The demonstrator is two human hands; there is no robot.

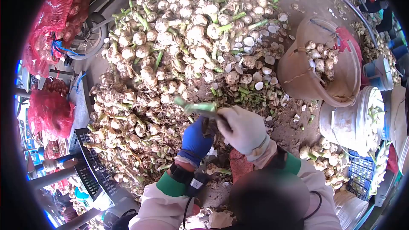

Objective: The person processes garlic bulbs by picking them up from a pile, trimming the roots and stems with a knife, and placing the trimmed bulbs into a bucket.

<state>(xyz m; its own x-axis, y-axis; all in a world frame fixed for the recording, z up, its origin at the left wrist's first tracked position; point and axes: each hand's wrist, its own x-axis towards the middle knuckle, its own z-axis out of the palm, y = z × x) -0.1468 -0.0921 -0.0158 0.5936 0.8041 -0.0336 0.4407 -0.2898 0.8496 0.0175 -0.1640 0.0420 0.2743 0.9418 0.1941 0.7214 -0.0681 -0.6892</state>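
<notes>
My left hand [195,138] wears a blue glove and my right hand [243,128] a white one. Both are closed around one garlic plant [197,107] held between them, just in front of the pile. Its green stalk sticks out to the upper left, while the bulb is mostly hidden between the gloves. Whether the right hand also holds a tool cannot be made out. A big heap of garlic bulbs [179,47] with green stalks and roots fills the ground ahead, touching my hands' far side.
A tan bucket [298,76] with trimmed bulbs stands at right, a white bucket [347,123] below it. A blue crate [358,179] sits at lower right, red mesh sacks [51,25] and a black crate [91,162] at left. Loose peels litter the ground.
</notes>
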